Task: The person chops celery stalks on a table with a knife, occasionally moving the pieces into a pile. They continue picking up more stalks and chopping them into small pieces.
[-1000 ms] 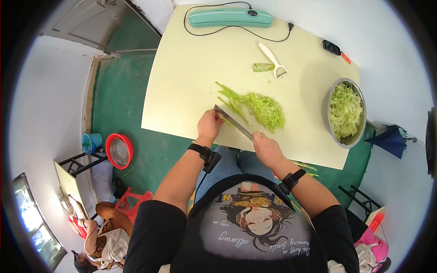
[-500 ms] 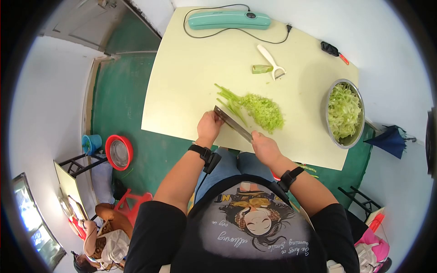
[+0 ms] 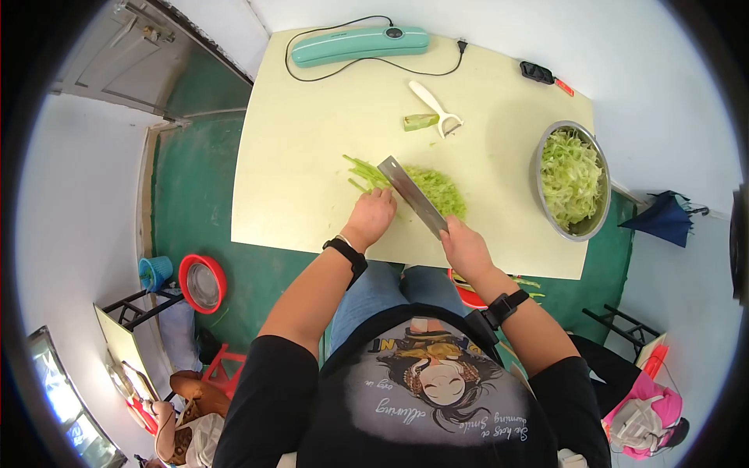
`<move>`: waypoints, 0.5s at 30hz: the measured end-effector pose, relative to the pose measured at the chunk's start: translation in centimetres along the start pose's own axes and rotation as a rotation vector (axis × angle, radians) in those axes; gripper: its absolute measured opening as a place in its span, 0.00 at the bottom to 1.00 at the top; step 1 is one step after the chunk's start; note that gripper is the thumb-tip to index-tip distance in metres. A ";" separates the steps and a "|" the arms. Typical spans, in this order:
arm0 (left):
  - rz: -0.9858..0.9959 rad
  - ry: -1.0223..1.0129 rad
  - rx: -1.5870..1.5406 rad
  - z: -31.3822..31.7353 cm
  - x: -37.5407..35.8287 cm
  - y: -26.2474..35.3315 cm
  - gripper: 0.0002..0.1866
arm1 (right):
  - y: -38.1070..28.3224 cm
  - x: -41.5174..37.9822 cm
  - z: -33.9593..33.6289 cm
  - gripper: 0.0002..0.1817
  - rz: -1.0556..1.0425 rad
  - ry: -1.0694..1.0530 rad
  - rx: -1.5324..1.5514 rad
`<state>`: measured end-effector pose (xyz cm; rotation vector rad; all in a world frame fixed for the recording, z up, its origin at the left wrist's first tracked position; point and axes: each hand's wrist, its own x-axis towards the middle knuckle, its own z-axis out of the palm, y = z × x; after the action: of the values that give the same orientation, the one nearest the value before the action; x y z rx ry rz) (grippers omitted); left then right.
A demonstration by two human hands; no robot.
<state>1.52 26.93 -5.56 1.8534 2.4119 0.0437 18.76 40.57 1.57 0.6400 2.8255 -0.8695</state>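
Note:
My right hand (image 3: pixel 465 246) grips the handle of a cleaver (image 3: pixel 411 193), whose blade lies raised and tilted over the cut greens. My left hand (image 3: pixel 374 214) rests on the pale table (image 3: pixel 296 156), fingers curled against the uncut green stalks (image 3: pixel 363 173). A heap of shredded green vegetable (image 3: pixel 441 189) lies just right of the blade. Both wrists wear black bands.
A steel bowl (image 3: pixel 572 179) full of shredded greens stands at the table's right. A white peeler (image 3: pixel 434 109) and a green stub (image 3: pixel 420 122) lie farther back. A teal corded appliance (image 3: pixel 359 44) sits at the far edge. On the green floor at left is a red basin (image 3: pixel 203 282).
The cleaver has lifted and swung up over the greens. My left hand has shifted right toward the stalks. The view has moved so the table sits lower left.

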 end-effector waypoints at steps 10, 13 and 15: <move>-0.036 0.143 -0.127 -0.9 -2.0 -1.3 0.07 | -0.1 0.5 0.3 0.09 -0.020 -0.024 0.025; -0.198 0.284 -0.263 -1.1 -4.9 -2.3 0.08 | -0.5 0.9 0.8 0.09 -0.053 -0.076 0.042; -0.333 0.385 -0.304 -0.9 -7.0 -2.9 0.08 | -0.7 0.8 1.5 0.09 -0.083 -0.110 0.064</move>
<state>0.42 19.42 -4.51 1.3962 2.7315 0.7574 17.67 39.51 0.50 0.4700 2.7532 -0.9806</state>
